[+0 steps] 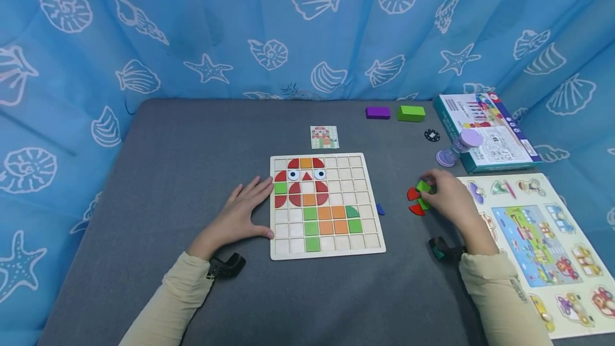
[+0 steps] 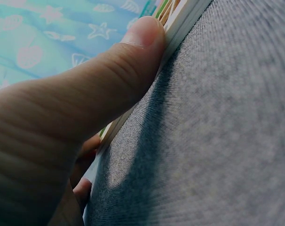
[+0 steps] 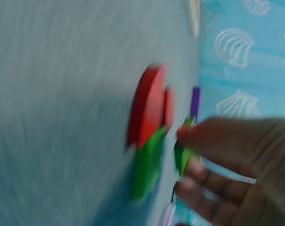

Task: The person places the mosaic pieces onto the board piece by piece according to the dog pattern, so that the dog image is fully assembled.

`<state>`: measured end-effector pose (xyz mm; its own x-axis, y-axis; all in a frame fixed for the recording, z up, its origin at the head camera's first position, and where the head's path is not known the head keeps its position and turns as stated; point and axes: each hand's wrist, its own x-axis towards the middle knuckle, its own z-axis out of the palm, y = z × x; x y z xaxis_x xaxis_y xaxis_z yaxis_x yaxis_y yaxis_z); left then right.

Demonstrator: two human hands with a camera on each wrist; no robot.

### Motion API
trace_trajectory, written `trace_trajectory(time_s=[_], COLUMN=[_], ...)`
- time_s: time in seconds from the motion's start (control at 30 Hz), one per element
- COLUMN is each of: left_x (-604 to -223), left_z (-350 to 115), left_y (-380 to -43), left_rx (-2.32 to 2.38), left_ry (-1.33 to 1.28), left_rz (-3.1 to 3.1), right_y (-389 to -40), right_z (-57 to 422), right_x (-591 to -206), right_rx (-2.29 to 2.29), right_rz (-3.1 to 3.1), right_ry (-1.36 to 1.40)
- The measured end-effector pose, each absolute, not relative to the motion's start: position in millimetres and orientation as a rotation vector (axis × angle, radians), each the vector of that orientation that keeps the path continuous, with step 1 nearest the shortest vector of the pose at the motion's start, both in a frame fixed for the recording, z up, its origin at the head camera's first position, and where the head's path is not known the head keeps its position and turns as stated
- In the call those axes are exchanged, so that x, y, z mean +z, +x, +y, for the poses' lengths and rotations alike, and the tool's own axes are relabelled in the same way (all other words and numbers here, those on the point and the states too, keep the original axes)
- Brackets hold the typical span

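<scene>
A square wooden grid board [image 1: 328,255] lies on the table, with red, green and orange tiles and two eye tiles forming an animal picture. My left hand [image 1: 238,219] rests spread at the board's left side, its thumb [image 2: 140,52] against the edge. To the right of the board, my right hand [image 1: 451,199] pinches a green tile [image 3: 182,157] between thumb and fingers. Just beside it lie red quarter-round tiles [image 1: 416,210] and another green tile [image 3: 149,162]. A small picture card [image 1: 324,137] showing a similar pattern lies behind the board.
A blue piece [image 1: 380,209] lies by the board's right edge. Purple [image 1: 377,113] and green [image 1: 410,113] blocks stand at the back. On the right are a black disc [image 1: 432,135], a purple hourglass-like object [image 1: 466,141], a box [image 1: 499,154] and a picture puzzle board [image 1: 514,298].
</scene>
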<state>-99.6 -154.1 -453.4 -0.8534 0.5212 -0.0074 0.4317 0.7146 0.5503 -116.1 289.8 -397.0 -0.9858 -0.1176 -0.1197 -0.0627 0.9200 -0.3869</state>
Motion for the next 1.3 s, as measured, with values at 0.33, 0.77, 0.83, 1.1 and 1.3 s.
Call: trace_trajectory(time_s=[0.33, 0.77, 0.83, 1.1, 1.3], left_x=[-454, -451, -451, -452, -453], left_z=[-154, -154, -154, -154, -153], left_y=[-100, -99, -99, -99, -99], left_rx=[0.821, 0.826, 0.826, 0.828, 0.817], left_ry=[0.772, 0.764, 0.764, 0.775, 0.768], left_rz=[2.762, 2.758, 2.759, 2.76, 2.764], right_y=[-69, -43, -42, -42, -46], right_z=[218, 186, 185, 183, 185], right_x=[-402, -409, -409, -408, -406], right_rx=[-0.786, -0.598, -0.575, -0.521, -0.527], right_rz=[2.879, 2.865, 2.86, 2.889, 2.887], right_ry=[-0.794, -0.99, -0.994, -0.978, -0.973])
